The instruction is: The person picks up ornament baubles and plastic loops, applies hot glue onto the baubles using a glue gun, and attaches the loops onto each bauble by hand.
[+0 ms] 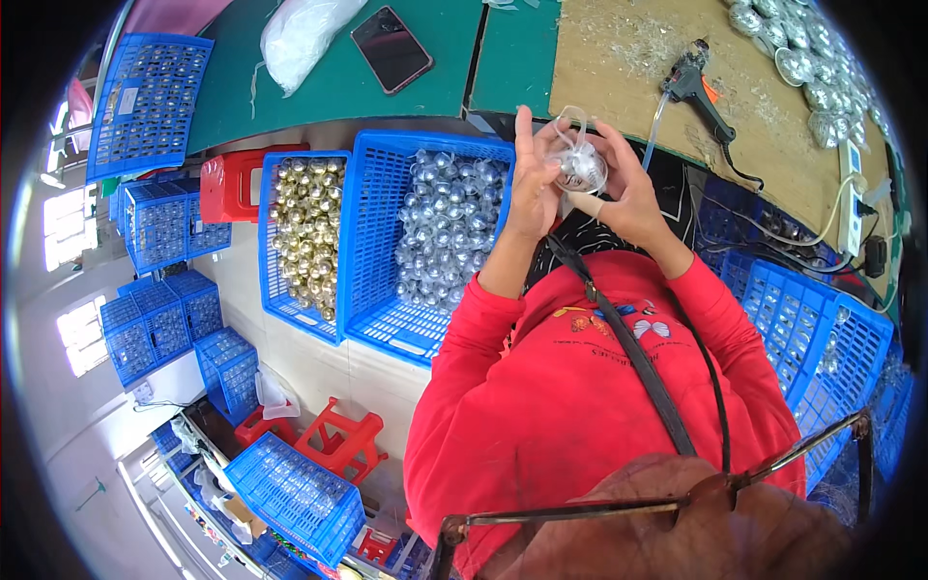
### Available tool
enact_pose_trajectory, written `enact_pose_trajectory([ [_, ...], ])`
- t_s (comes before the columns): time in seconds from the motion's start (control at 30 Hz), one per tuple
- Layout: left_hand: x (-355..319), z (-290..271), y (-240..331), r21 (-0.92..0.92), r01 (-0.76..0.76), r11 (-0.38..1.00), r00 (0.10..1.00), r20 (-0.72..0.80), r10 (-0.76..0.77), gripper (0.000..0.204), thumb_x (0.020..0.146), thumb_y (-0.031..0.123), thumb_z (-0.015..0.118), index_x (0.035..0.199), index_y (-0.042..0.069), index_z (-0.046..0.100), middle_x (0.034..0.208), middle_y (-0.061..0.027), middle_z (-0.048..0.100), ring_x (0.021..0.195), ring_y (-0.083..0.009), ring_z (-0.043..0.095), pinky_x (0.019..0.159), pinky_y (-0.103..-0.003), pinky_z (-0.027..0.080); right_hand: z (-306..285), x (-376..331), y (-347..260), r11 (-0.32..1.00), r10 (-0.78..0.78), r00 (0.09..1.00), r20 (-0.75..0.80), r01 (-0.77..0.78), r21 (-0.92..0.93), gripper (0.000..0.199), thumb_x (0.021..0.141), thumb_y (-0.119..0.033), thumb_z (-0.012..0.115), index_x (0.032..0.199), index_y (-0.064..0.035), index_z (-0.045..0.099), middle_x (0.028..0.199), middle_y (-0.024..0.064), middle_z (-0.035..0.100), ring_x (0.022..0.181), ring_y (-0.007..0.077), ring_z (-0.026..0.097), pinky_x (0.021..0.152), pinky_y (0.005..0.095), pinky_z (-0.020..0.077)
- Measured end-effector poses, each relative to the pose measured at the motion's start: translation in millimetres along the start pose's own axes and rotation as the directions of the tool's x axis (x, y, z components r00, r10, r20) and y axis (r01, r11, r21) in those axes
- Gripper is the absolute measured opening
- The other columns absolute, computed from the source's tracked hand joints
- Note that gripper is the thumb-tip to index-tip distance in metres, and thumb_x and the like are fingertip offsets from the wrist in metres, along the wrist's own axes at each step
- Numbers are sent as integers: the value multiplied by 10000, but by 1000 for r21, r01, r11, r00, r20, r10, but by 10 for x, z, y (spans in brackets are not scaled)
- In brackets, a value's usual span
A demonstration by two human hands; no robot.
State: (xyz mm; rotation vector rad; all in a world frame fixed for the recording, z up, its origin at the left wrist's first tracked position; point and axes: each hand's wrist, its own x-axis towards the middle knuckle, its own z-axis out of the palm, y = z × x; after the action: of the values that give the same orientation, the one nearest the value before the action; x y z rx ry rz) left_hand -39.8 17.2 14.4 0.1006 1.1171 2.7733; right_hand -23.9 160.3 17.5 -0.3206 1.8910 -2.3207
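Both of my hands are raised near the bench edge around a clear ball ornament [582, 172] with a white top and a thin ribbon loop. My left hand [534, 184] touches its left side with the thumb, and one finger points up. On the other side, the fingers and thumb of my right hand [626, 188] curl round the ball. Dark marking shows on the ornament's lower part. To the right, a black glue gun [694, 89] with an orange trigger and a clear glue stick lies on the brown board [619, 92].
Many silver ornaments [817, 72] lie at the board's far right, above a white power strip [851, 193]. A phone [391, 50] and a white plastic bag [304, 43] rest on the green bench [232, 92]. To my left stand blue crates [377, 242] of silver and gold balls and red stools [338, 440].
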Motion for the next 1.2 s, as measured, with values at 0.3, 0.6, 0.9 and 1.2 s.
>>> enact_pose_trajectory([
  [0.3,-105,-44,390,740,-671,-51,680,641,357,248,623,95,739,860,79,665,805,-61,581,809,-258,549,770,-346,429,35,-39,-44,994,104,994,-26,-103,40,901,715,13,733,1426,-50,182,1342,198,394,1172,226,472,944,325,432],
  [0.6,-46,43,667,630,-727,-271,642,765,55,171,630,151,730,787,146,662,748,33,595,710,-155,582,638,-314,384,88,-84,-39,972,32,999,-8,-33,-234,931,693,-69,756,1430,-62,187,1256,171,481,1050,202,542,877,293,465],
  [0.9,-62,-52,709,632,-756,-169,634,772,48,147,617,107,705,729,114,610,740,-7,592,715,-186,590,646,-332,411,150,-116,-59,989,95,995,-20,-97,-109,959,670,-49,758,1435,-74,180,1248,171,482,1050,196,547,862,306,488],
  [1.2,-81,-119,808,632,-763,-135,634,773,35,166,579,73,672,716,100,581,755,-27,583,779,-224,598,708,-342,435,153,-153,-38,994,100,994,44,-98,-46,972,668,-2,743,1440,-80,157,1281,171,455,1096,200,519,897,309,466],
])
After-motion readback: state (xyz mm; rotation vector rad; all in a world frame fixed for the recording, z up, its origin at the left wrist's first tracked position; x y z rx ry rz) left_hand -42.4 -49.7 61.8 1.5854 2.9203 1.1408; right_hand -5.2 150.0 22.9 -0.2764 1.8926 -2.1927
